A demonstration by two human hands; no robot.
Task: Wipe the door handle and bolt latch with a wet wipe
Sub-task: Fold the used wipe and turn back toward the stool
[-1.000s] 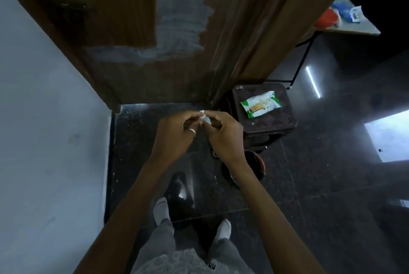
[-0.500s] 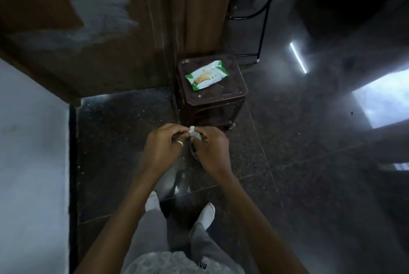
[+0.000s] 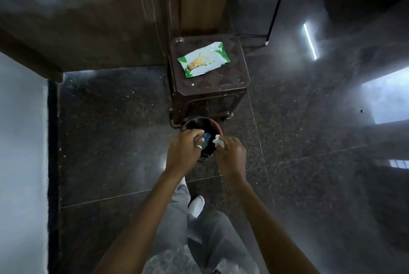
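Inside right hand [image 3: 231,155], wipe [image 3: 217,140] mostly hidden

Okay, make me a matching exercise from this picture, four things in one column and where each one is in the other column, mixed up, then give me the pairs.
Column one
1. green and white plastic wipes packet
2. crumpled white wet wipe
3. round dark bin with a red rim
4. thin metal ring

Column two
A. on the dark speckled floor, just in front of the stool
B. on a finger of the left hand
C. lying flat on top of the brown plastic stool
D. pinched in the fingers of the right hand

Pairs: 1-C, 2-D, 3-A, 4-B.
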